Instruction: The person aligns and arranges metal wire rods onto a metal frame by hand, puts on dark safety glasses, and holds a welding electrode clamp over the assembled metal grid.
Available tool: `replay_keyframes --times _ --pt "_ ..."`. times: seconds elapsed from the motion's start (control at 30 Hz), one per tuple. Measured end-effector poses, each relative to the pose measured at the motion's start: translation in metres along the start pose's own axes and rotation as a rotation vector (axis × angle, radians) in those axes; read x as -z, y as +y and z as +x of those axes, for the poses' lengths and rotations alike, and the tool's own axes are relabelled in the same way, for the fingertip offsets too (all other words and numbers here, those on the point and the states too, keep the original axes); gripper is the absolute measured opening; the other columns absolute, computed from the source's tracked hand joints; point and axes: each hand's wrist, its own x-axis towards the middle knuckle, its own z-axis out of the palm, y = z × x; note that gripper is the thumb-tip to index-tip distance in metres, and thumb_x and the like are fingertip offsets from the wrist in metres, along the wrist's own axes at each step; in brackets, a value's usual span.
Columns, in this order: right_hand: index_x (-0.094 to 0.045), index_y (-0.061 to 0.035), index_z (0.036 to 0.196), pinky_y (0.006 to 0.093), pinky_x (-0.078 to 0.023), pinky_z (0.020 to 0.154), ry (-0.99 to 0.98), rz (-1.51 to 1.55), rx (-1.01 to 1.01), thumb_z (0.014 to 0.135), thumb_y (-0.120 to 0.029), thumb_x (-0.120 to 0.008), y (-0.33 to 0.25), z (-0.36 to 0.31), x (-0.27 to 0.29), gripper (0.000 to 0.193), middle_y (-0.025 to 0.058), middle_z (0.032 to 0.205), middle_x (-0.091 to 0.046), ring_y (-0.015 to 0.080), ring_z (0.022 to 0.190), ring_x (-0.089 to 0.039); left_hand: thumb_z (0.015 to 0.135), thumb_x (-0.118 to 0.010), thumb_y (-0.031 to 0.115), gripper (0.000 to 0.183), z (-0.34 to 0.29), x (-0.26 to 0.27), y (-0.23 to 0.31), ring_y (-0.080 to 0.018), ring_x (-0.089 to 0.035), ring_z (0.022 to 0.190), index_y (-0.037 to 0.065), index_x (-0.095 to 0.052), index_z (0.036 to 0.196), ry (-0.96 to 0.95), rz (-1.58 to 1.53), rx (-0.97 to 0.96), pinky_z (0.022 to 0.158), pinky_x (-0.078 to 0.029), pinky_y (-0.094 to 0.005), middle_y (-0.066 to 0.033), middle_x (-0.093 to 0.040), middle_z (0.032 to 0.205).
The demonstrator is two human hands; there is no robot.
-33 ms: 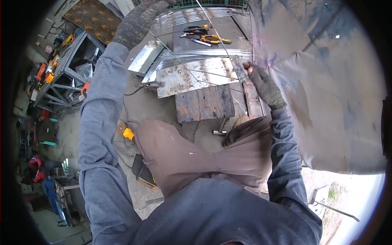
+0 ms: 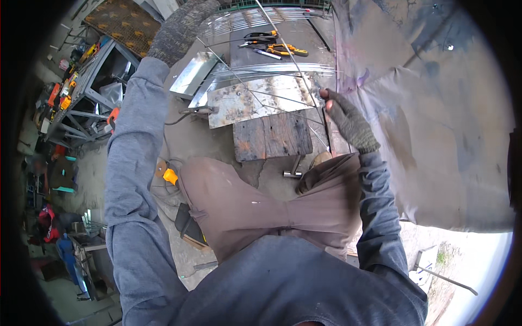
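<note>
To the left of my gloved right hand point(image 2: 349, 120), and closer to me, stands a wooden block point(image 2: 272, 141); a spotted metal plate point(image 2: 231, 107) overlaps it. That hand's fingers curl beside a thin rod frame point(image 2: 294, 61), which spans between my hands; whether they pinch it, I cannot tell. Beyond that hand lie yellow-handled pliers point(image 2: 297, 52). My left hand point(image 2: 179, 31) is farthest, its hold unclear.

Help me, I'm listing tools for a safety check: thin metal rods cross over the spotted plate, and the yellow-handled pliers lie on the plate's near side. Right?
Not quite: the head view shows the yellow-handled pliers on the far side of the spotted plate. The thin metal rods do cross over the plate.
</note>
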Motion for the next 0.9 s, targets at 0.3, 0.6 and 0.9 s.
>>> replay_keyframes --times 0.3,0.6,0.9 --pt "-0.07 -0.0016 0.123 0.0344 -0.055 0.09 0.161 0.033 0.186 0.101 -0.013 -0.066 0.005 -0.06 -0.128 0.025 0.0145 0.11 -0.073 0.0234 0.102 -0.071 0.112 -0.042 0.034 0.037 0.021 0.031 -0.063 -0.0114 -0.06 0.1 0.008 -0.066 0.104 0.09 0.11 -0.095 0.094 -0.048 -0.0288 -0.0036 -0.066 0.099" --pt "-0.07 -0.001 0.122 0.0332 -0.055 0.084 0.171 0.188 0.094 0.103 -0.012 -0.062 0.001 -0.043 -0.137 0.023 0.012 0.106 -0.073 0.0215 0.096 -0.07 0.112 -0.041 0.037 0.038 0.068 0.022 -0.061 -0.0112 -0.06 0.097 0.009 -0.066 0.101 0.266 0.295 -0.389 0.092 -0.048 -0.0283 -0.0023 -0.065 0.097" --pt "-0.072 -0.0026 0.119 0.0413 -0.055 0.086 0.221 -0.006 0.106 0.103 -0.02 -0.062 -0.014 -0.038 -0.131 0.026 0.0183 0.107 -0.073 0.0332 0.099 -0.071 0.112 -0.041 0.039 0.04 0.066 0.028 -0.046 -0.011 -0.059 0.094 0.01 -0.066 0.099 0.301 0.464 -0.649 0.089 -0.047 -0.0277 -0.001 -0.063 0.095"
